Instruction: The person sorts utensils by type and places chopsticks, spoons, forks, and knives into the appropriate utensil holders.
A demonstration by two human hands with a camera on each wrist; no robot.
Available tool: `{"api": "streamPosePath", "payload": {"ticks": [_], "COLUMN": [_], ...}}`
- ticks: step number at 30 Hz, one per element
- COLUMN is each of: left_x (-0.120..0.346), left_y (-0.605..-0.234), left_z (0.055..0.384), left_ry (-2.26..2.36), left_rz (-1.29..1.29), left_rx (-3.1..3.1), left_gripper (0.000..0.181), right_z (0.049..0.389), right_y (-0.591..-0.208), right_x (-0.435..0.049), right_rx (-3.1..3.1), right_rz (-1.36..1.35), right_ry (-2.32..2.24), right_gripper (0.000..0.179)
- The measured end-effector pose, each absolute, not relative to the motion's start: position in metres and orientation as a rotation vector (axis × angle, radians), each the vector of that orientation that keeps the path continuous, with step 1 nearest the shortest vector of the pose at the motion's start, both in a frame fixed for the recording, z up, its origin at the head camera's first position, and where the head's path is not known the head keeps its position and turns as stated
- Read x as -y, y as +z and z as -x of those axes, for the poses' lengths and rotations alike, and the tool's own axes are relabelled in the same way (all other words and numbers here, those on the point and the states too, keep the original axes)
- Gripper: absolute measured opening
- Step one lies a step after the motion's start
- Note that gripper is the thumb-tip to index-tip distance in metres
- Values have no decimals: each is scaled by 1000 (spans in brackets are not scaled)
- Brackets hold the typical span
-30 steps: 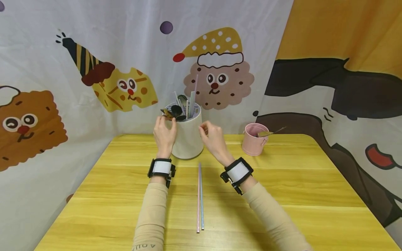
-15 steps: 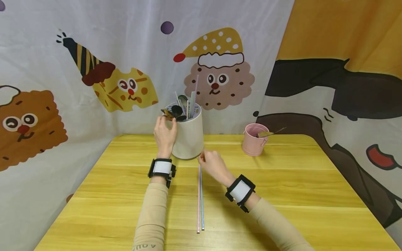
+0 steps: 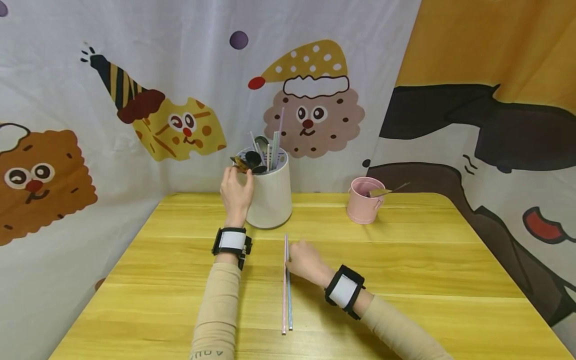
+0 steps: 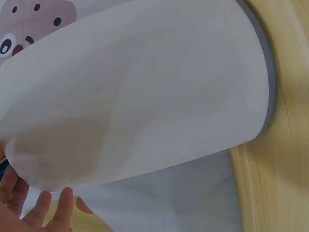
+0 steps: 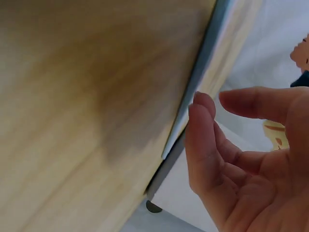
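Note:
A tall white utensil holder [image 3: 270,200] stands at the back of the table, with spoons [image 3: 253,159] and chopsticks [image 3: 275,145] sticking out of its top. At its left rim my left hand [image 3: 236,192] grips the holder, fingertips right beside a black-and-gold spoon [image 3: 239,162]. My right hand [image 3: 308,262] is low over the table at a pink chopstick [image 3: 284,300] and a blue chopstick [image 3: 290,305], which lie side by side pointing at the holder. In the right wrist view its thumb [image 5: 256,102] and index finger are bent toward each other with a gap between them.
To the right of the holder stands a small pink bucket [image 3: 362,202] with a brownish-gold utensil [image 3: 381,191] leaning out over its rim. A wooden table [image 3: 427,280] lies beneath everything. Behind it hangs a cartoon-printed curtain [image 3: 198,40].
My right hand has come down from beside the holder toward me, to the chopsticks on the table. The left hand has stayed at the holder's rim.

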State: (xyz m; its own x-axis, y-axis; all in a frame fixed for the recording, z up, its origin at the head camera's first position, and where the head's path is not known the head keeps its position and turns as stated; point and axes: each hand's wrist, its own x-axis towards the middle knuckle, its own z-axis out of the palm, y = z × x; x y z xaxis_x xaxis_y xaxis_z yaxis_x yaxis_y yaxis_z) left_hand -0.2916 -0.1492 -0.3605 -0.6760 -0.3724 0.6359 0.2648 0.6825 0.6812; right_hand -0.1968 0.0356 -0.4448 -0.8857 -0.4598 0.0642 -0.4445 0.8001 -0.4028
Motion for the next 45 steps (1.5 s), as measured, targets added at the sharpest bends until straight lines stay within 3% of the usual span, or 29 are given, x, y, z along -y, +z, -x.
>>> {"api": "streamPosePath", "payload": {"ticks": [4,11,19,29,39,45], "left_x": [149,149,149,149,149,149], "left_y": [-360,-360,-361,-361,-360,-361], "left_z": [291,291,293,293,293,293], "left_ry": [-1013,-1017,-1016,-1011,-1007,-1003], "left_rz": [-88,-97,-91,-86,-71,-77], "left_rx": [2095,2095,2088,2077,2068,2074], "left_gripper": [33,33,34,33,32,32], "right_z": [192,191,194,198,209,217], "right_y": [-449,-457,-453,-438,-411,-386], "right_x": [-34,-28,-22,-31,-40,-43], "right_rx": [-2897,-2888,-2907,-2790,-2938,-3126], "right_rz": [687,685,605,440,477,549], "right_ry": [-628,-635,-587,-735,-1040,-1255], "right_gripper": [41,27,43,32,41,17]}}
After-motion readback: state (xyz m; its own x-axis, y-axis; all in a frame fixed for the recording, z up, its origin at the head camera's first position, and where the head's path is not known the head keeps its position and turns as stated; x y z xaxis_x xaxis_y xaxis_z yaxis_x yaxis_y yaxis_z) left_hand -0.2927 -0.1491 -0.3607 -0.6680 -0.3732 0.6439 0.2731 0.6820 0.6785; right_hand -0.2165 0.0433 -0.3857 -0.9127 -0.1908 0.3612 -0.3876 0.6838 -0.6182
